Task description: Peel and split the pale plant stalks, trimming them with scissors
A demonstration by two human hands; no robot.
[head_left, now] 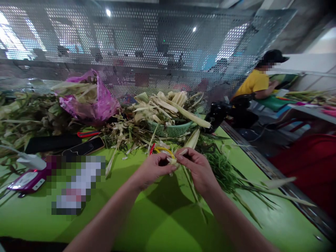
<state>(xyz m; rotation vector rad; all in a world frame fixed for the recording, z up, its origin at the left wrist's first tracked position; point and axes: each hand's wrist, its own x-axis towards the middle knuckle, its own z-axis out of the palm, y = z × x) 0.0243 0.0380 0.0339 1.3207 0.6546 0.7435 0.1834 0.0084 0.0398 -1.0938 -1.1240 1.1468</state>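
My left hand (154, 168) and my right hand (196, 168) meet over the green table (157, 224), fingers pinched together. Both grip a pale strip of palm leaf (174, 161) between them, and long thin leaf ends (195, 196) hang down from it over the table. Just beyond my fingers lie yellow-handled scissors (164, 150) with a red part beside them. Behind that stands a green basket (173, 128) piled with folded pale leaves.
A pink plastic bag (91, 101) of leaves sits at the back left, with leaf heaps (23, 119) beside it. A phone (85, 147) and a purple device (26, 180) lie at left. Green stems (225, 171) spread at right. A perforated metal screen (147, 52) stands behind. A person in yellow (254, 84) sits at the far right.
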